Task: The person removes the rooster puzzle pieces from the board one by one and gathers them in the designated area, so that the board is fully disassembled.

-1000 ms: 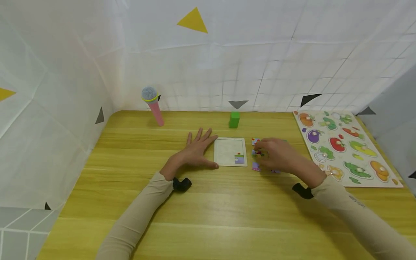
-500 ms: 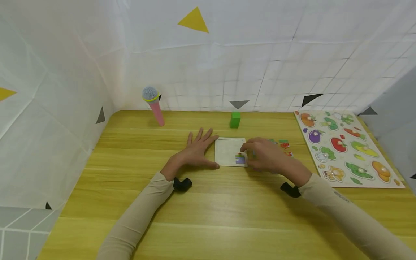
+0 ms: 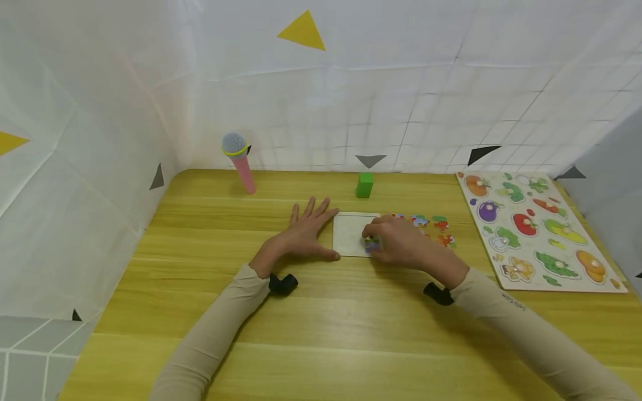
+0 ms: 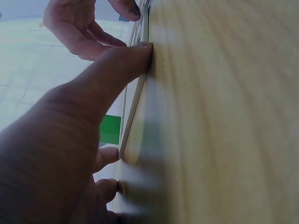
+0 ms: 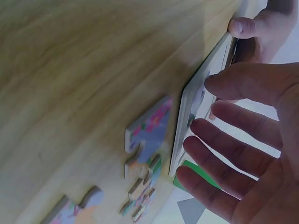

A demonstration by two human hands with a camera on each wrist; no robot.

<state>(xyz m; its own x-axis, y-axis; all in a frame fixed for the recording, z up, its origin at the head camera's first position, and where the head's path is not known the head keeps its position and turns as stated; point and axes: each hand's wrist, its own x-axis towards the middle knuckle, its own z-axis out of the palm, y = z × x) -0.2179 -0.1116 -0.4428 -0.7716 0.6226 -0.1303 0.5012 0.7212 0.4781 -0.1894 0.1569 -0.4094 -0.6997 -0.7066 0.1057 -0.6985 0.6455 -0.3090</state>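
A shallow square puzzle tray (image 3: 346, 234) lies on the table between the hands. My left hand (image 3: 303, 236) is spread, its thumb and a fingertip at the tray's left edge. A purple and green puzzle piece (image 3: 372, 244) is at the tray's lower right corner. Over it, my right hand (image 3: 398, 239) pinches the piece, the thumb on the near side and fingertips on the far side, partly covering it. In the right wrist view, the purple piece (image 5: 198, 95) shows between thumb and fingers. Loose puzzle pieces (image 3: 441, 224) lie right of the tray, some hidden under the right hand.
A green block (image 3: 364, 185) stands behind the tray. Toward the back left is a pink toy microphone (image 3: 243, 170), upright. A vegetable peg puzzle board (image 3: 536, 234) occupies the right side of the wooden table (image 3: 321, 334). White sheeting hangs behind.
My right hand has moved left from the loose pieces onto the tray's right corner, uncovering several pieces at the right. The left hand has stayed at the tray's left edge.
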